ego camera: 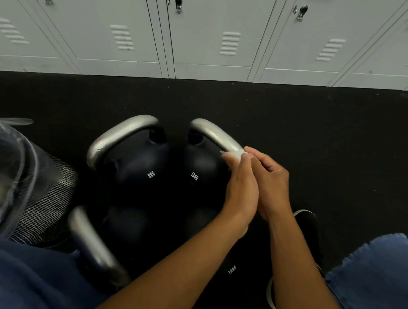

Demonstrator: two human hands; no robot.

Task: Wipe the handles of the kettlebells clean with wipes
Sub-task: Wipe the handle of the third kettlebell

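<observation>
Head view, task items: Four black kettlebells stand close together on the dark floor (323, 130) at centre frame. The 8KG kettlebell (144, 171) is upper left of the group, the 12KG kettlebell (198, 168) upper right, a third kettlebell (120, 228) lower left; a fourth, lower right, is mostly hidden under the forearms.
Head view, wipe: A white wipe (233, 154) sits at the right end of the 12KG handle (214, 133), touching the metal.
Head view, left hand (241, 189): fingers curled over the wipe, grasping it.
Head view, right hand (272, 182): fingertips pinch the wipe's right edge, against the left hand.
Head view, surroundings: Mesh bin (43, 197) with a plastic liner at left; grey lockers (208, 31) across the top.
Step in hand (judgement): Wiping the 12KG handle, starting at its right end.
Procedure (judgement): Wrap the wipe fully round the bar, slide it along the whole arc to the far end, then rotate the grip to reach the underside.
Caution (judgement): The 8KG handle (118, 137) shows droplets; whether it is finished cannot be told.
</observation>
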